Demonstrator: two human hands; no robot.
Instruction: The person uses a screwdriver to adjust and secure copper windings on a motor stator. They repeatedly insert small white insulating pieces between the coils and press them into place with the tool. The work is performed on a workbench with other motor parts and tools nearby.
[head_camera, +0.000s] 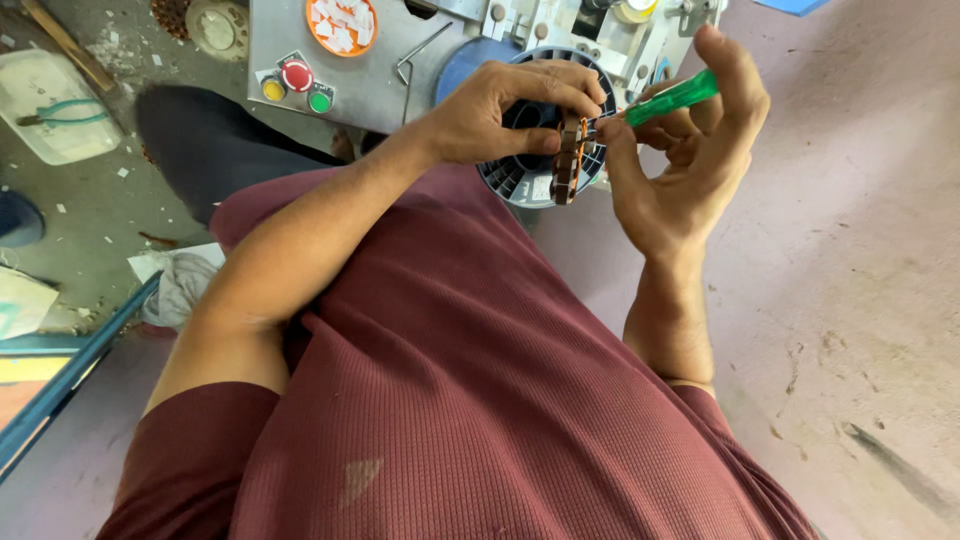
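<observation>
Stator core (570, 160) pinched upright in the left hand (500, 105).
Right hand (690, 150) grips a green-handled screwdriver (672, 98), shaft pointing leftward, tip touching the core.

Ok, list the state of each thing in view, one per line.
Left hand: gripping the ring-shaped copper-wound part, held on edge.
Right hand: holding the green-handled tool, tip at the part.
Grey plastic spool: behind the hands.
Teal-handled pliers: lying in a white tray.
</observation>
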